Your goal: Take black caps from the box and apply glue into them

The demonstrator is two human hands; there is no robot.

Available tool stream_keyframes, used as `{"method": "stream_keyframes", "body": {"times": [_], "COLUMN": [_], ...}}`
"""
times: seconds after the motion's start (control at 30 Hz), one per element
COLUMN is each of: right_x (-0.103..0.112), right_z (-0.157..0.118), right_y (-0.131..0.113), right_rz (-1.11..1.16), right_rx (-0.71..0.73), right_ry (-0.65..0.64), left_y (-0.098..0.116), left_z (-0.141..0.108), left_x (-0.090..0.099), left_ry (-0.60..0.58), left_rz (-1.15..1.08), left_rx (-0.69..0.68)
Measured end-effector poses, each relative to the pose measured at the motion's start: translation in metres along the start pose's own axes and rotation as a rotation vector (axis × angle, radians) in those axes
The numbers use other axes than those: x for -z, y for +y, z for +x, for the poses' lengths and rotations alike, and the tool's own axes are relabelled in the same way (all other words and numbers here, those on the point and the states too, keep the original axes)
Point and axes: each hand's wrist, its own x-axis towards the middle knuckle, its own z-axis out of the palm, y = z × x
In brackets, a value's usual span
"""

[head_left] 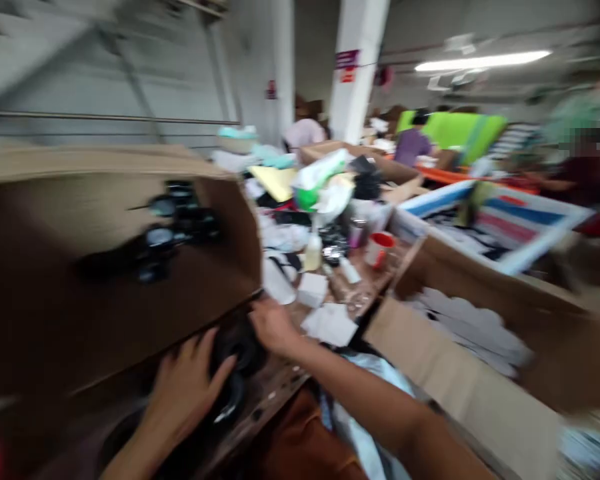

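My left hand reaches over the work table with its thumb and fingers spread. A black ring-shaped roll lies beside its fingertips, and a second shiny black round piece is below its thumb. On the other side of the roll, my right hand is against or close to the roll's right edge; its fingers are blurred and partly hidden. Behind both hands stands an open cardboard box, its opening toward me. Several dark, shiny round pieces show within it, too smeared to name.
The wooden table carries a red mug, a small white box and piled bags. At right are an open carton with pale scalloped pieces and a striped bag. People work farther back.
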Motion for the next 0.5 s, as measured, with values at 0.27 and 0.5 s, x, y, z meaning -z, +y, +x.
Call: {"method": "stream_keyframes", "body": {"times": [0.27, 0.5], "right_x": [-0.016, -0.037], "right_z": [-0.005, 0.009], "right_y": [0.036, 0.022], "right_rz": [0.26, 0.165], "right_rx": [-0.139, -0.189], "right_ry": [-0.101, -0.088], "left_y": [-0.007, -0.008], "left_z": [-0.022, -0.029], "left_x": [0.005, 0.003], "left_ry": [-0.059, -0.041], "left_rz": [0.069, -0.005], "left_rx": [0.078, 0.079]}}
